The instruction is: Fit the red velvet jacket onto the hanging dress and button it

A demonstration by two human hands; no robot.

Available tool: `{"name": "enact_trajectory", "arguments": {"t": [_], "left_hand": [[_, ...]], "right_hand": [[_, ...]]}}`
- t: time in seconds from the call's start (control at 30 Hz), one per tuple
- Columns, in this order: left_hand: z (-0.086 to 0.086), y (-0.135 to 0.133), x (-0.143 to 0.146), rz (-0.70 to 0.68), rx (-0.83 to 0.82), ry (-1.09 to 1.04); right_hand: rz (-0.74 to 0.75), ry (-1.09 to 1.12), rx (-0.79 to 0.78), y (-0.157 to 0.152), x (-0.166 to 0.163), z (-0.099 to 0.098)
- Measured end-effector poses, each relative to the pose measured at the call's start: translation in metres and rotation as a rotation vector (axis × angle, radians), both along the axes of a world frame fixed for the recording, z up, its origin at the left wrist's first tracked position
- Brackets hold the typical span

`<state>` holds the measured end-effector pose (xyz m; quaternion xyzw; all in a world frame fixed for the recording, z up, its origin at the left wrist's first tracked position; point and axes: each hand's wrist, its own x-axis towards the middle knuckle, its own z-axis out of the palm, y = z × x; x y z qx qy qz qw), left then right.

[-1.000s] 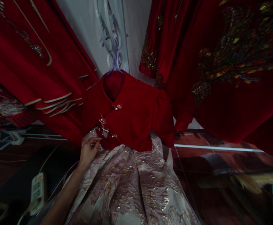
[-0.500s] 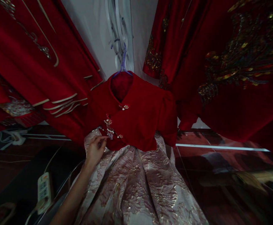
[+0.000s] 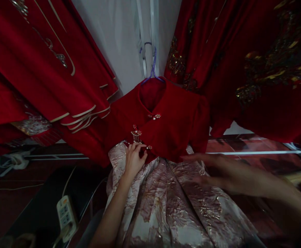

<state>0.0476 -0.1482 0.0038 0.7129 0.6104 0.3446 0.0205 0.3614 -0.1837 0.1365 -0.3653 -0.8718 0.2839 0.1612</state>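
Note:
A short red jacket (image 3: pixel 176 117) with a stand collar hangs on a purple hanger (image 3: pixel 153 67), over a pale, metallic-patterned pleated skirt (image 3: pixel 161 196). My left hand (image 3: pixel 135 159) is at the jacket's lower front, thumb and fingers curled in a pinch. Its fingers cover the lower end of a beaded tassel ornament (image 3: pixel 136 133); what they grip is hidden. Close to its fingertips is a pearl clasp (image 3: pixel 148 147), and a second pearl clasp (image 3: pixel 155 116) sits below the collar. My right hand (image 3: pixel 215 170), blurred, reaches in over the skirt's right side with fingers apart and nothing in them.
Red garments with pale piping (image 3: pixel 70 89) hang on the left; red garments with gold sequins (image 3: pixel 269 75) hang on the right. A white power strip (image 3: pixel 66 217) lies on a dark surface at lower left. A white rail (image 3: pixel 248 152) runs low behind the clothes.
My right hand has come into view from the right. The view has shifted, so the clothes sit further right. My left hand has moved from the tassel's tip up over its lower end.

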Motion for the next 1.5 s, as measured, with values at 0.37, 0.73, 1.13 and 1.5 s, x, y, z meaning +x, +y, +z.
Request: {"name": "enact_trajectory", "arguments": {"t": [0.37, 0.73, 1.13, 1.5], "left_hand": [[0.007, 0.019, -0.007, -0.126, 0.041, 0.408], [-0.004, 0.017, -0.015, -0.288, -0.015, -0.015], [0.002, 0.014, -0.01, -0.253, -0.065, -0.348], [0.021, 0.046, -0.018, -0.176, -0.196, -1.31]], "right_hand": [[-0.21, 0.192, 0.031, 0.085, -0.129, -0.094], [-0.296, 0.631, -0.09, 0.065, -0.15, -0.152], [-0.268, 0.601, -0.187, 0.072, -0.146, -0.139], [-0.016, 0.539, -0.415, 0.066, -0.122, -0.107]]}}
